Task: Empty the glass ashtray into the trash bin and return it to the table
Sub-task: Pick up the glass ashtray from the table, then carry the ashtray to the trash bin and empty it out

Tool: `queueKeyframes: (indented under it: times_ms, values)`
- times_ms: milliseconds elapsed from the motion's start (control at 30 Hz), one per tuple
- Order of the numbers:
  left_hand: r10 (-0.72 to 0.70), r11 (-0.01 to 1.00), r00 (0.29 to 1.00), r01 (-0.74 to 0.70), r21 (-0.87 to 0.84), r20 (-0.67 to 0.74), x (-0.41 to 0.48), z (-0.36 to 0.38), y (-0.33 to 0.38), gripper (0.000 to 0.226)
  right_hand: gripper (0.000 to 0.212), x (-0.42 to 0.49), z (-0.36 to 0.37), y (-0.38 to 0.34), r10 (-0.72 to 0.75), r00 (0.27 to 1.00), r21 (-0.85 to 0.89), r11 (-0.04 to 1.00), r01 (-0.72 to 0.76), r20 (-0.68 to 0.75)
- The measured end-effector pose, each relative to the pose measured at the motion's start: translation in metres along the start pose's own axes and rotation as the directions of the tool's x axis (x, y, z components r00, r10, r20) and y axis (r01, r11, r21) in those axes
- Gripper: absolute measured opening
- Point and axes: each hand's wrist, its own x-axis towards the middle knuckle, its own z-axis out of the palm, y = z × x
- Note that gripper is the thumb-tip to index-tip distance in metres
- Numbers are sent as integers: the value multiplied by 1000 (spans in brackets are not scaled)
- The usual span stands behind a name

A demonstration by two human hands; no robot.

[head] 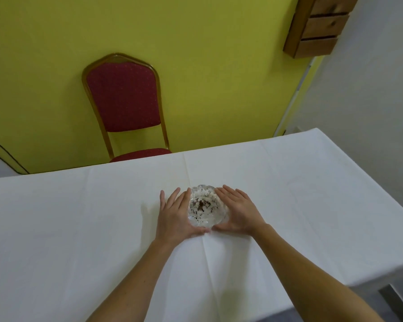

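A clear cut-glass ashtray with dark ash and crumbs in its bowl sits on the white tablecloth of the table, near the middle. My left hand lies flat against its left side, fingers straight and spread. My right hand presses against its right side, fingers straight. Both thumbs meet under the near rim. The ashtray rests on the cloth, cupped between the two palms. No trash bin is in view.
A red padded chair with a gold frame stands behind the table's far edge, against a yellow-green wall. A wooden wall box hangs at the upper right. The table's right edge drops off near a grey floor.
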Motion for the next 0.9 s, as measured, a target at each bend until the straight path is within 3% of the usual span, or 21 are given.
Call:
queueKeyframes:
  times_ms: [267, 600, 767, 900]
  values:
    - [195, 980, 980, -197, -25, -42, 43, -21, 73, 125, 104, -41, -70, 44, 87, 992, -167, 981, -102, -92]
    - [446, 883, 887, -458, -106, -118, 80, -33, 283, 123, 100, -188, -207, 138, 212, 928, -312, 899, -308, -305]
    - [515, 710, 838, -534, -459, -180, 71, -24, 409, 120, 89, -290, -261, 174, 347, 869, -324, 826, -461, -354]
    - [634, 511, 751, -585, -630, -184, 57, -15, 496, 122, 80, -370, -288, 191, 450, 759, -165, 800, -577, -470]
